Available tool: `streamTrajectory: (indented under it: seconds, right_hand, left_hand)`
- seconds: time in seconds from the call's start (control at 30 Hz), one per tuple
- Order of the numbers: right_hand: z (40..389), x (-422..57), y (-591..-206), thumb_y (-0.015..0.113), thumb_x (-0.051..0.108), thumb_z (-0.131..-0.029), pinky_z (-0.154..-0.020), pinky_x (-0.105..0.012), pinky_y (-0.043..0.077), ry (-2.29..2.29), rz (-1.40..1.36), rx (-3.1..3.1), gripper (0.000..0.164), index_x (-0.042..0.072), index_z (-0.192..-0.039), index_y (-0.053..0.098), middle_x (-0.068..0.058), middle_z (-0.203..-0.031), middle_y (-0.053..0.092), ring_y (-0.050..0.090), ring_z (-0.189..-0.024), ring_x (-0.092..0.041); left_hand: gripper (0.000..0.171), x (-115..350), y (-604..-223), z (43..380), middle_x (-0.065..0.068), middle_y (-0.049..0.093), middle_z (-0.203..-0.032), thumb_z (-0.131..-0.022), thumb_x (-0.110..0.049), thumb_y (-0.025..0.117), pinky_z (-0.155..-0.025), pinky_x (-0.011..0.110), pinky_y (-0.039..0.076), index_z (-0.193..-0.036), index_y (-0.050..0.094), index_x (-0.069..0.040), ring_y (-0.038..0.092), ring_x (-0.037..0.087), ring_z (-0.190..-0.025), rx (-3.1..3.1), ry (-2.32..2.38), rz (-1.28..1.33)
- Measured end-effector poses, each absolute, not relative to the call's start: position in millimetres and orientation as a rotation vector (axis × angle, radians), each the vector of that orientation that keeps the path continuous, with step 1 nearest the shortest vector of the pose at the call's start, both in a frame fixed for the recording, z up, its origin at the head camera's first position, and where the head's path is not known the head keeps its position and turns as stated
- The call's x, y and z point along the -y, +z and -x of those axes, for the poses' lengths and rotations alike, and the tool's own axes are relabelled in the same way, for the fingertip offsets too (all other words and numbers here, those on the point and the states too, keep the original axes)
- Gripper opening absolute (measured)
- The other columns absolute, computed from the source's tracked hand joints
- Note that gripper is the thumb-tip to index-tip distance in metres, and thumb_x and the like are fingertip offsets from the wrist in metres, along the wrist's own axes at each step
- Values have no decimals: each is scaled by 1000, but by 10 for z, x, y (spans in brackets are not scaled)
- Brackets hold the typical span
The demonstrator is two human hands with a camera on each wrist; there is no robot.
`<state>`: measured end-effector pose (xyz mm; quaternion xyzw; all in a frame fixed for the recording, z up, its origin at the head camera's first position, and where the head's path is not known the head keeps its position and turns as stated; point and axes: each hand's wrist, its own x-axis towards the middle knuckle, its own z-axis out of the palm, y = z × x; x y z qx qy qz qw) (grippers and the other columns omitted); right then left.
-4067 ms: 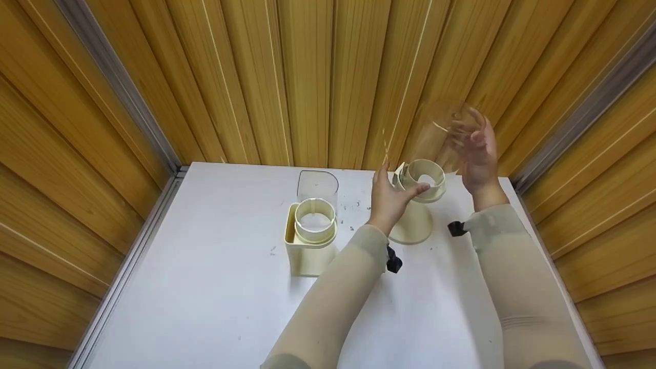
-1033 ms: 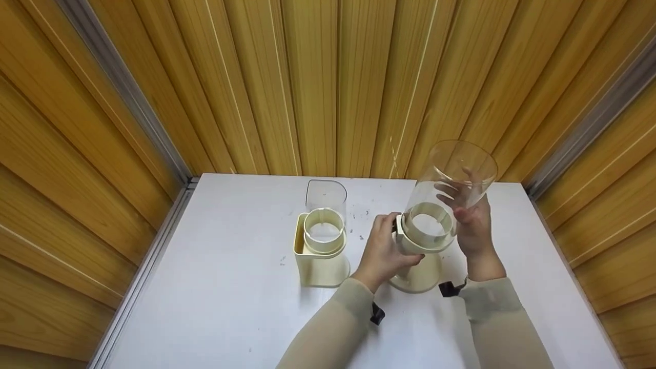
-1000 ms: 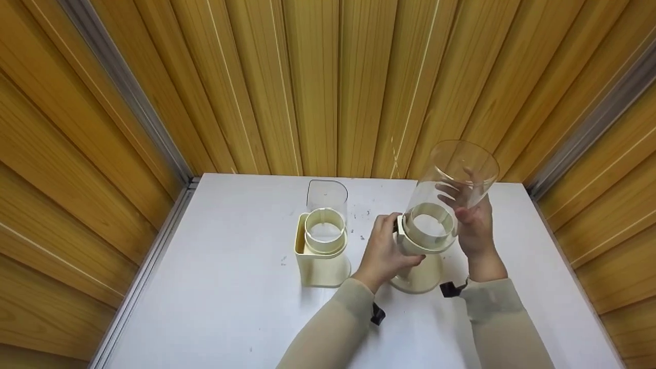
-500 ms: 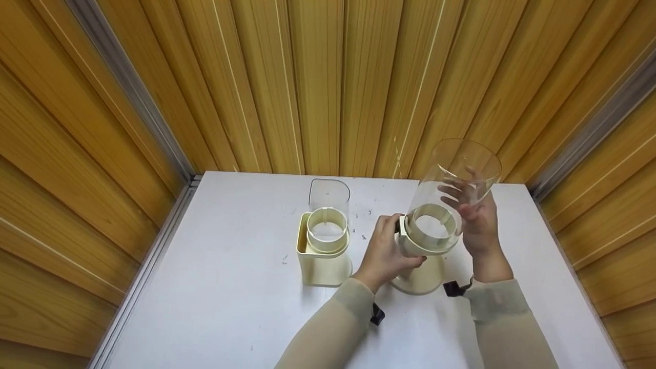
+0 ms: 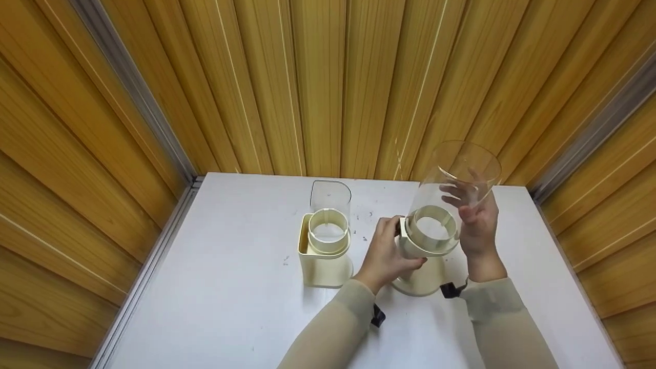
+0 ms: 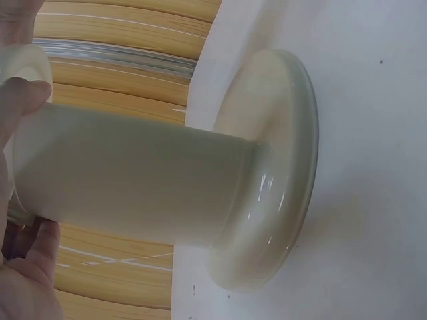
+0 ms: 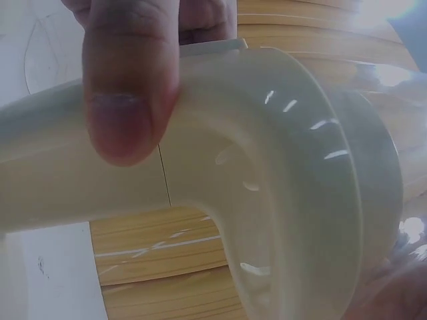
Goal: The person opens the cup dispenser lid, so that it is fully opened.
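A cream stand (image 5: 424,281) with a round base, a column and a ring-shaped top stands on the white table at right. My left hand (image 5: 385,253) grips it just under the ring, thumb in front and fingers behind. In the left wrist view its smooth column (image 6: 133,173) runs down to the flat base. Over the ring sits a clear cylinder (image 5: 435,177), its wide rim upward. My right hand (image 5: 477,225) cups the cylinder's right side, its fingers seen through the clear wall. The right wrist view shows the left thumb (image 7: 130,113) pressing beside the ring's underside.
A second cream stand (image 5: 328,271), with a side pocket and a ring top, is left of the hands. A clear container (image 5: 330,192) with a squarish rim stands behind it. Small dark specks mark the white table (image 5: 215,287). Wood-look panels (image 5: 318,87) enclose the back and sides.
Compared with four seconds ago, the right stand and the clear cylinder are closer to me, and the left hand has a fuller grip. Over the last second, hands and stand barely move.
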<state>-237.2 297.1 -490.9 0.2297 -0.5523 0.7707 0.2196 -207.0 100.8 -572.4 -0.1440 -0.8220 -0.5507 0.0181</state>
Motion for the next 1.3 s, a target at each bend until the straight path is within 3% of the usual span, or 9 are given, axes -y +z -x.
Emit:
streamTrajectory:
  seconds: [0.43,0.83,1.13,1.3]
  right_hand:
    - [2366,-2934,-4923,98,39,-87,-105,-37,65,2163,-692,1401,90,7,-158,55,-15,-132,81,79,-122,-26]
    - [2320,-3012,-4901,96,37,-90,-113,-35,63,2132,-750,1497,89,9,-161,50,-15,-145,76,77,-131,-26]
    - [2289,-3051,-4895,95,29,-91,-117,-37,60,2151,-781,1520,88,10,-163,48,-16,-151,72,74,-136,-28]
    - [2235,-3129,-4889,92,15,-90,-126,-34,53,2165,-788,1641,95,15,-169,39,-13,-160,64,65,-147,-27]
  left_hand:
    - [98,-1012,-5724,2050,-8,53,-143,-75,-24,107,-131,31,49,-158,55,-23,61,7,-144,2548,-1736,429]
    - [98,-1004,-5711,2055,-8,53,-144,-76,-26,107,-130,30,49,-158,54,-21,61,6,-143,2552,-1747,419]
    - [96,-1014,-5709,2061,-10,52,-141,-76,-26,107,-130,30,50,-157,56,-23,61,6,-143,2558,-1753,411]
    - [99,-1023,-5708,2050,-11,53,-143,-76,-26,107,-131,30,49,-159,54,-24,60,8,-147,2581,-1771,383]
